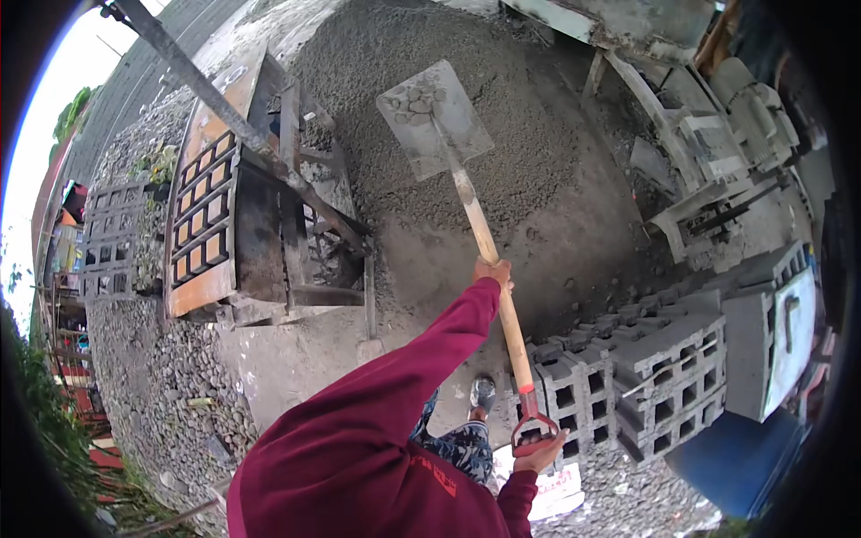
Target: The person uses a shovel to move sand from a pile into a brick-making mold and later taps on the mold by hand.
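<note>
1. Ahead of me, filling the top of the view, a great heap of grey mix [502, 134] slopes down to the ground.
2. To my left stands the rusty block-moulding machine [242, 215], its long lever slanting up across it.
3. On my right, hollow concrete blocks [664, 368] are stacked in rows, beside a blue drum [735, 457].
4. My shovel [435, 117] is raised over the heap, blade flat and carrying a little mix, its wooden shaft running back toward me.
5. My left hand [493, 271] is wrapped around the middle of the shaft.
6. My right hand [541, 455] is curled closed on the red handle at the end.
</note>
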### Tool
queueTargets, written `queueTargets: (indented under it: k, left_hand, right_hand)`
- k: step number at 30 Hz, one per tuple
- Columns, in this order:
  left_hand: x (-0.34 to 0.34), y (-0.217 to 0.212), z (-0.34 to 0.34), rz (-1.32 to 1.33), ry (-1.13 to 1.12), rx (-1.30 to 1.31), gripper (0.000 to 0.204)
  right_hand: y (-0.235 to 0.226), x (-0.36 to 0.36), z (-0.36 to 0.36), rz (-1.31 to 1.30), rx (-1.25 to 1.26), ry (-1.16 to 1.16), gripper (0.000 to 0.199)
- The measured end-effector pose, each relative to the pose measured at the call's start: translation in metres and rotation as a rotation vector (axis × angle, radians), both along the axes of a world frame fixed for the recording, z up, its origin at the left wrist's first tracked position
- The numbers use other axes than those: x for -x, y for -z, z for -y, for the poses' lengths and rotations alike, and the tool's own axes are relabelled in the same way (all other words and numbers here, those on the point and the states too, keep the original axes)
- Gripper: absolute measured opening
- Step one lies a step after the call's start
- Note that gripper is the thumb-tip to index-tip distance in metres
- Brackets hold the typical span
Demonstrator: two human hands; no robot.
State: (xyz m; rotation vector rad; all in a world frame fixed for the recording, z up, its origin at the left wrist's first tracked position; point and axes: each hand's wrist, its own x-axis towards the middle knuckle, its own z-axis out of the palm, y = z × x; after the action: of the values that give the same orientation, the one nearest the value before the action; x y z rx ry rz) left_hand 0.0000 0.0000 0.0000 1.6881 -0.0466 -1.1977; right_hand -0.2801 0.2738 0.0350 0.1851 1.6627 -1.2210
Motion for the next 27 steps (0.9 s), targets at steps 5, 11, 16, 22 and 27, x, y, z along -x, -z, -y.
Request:
queueTargets:
  k: [5,11,16,22,27]
  left_hand:
    - [0.087,-0.048,-0.091,-0.026,0.018,-0.216,0.031]
    - [0.215,-0.065,-0.221,-0.288,0.105,-0.304,0.040]
    - [0.268,-0.064,-0.318,-0.548,-0.004,-0.335,0.031]
    - [0.168,-0.071,-0.439,-0.678,-0.236,-0.130,0.031]
    - [0.080,-0.146,-0.533,-0.155,0.095,0.127,0.024]
  right_hand:
    - [-0.118,0.075,-0.078,-0.154,-0.054,-0.090,0.045]
    - [-0.183,0.192,-0.184,-0.633,-0.352,-0.171,0.050]
    - [-0.186,0.159,-0.178,-0.670,-0.239,-0.514,0.049]
    - [-0.158,0.046,-0.176,-0.572,0.032,-0.998,0.049]
    - [-0.162,0.012,-0.203,-0.652,0.145,-1.256,0.049]
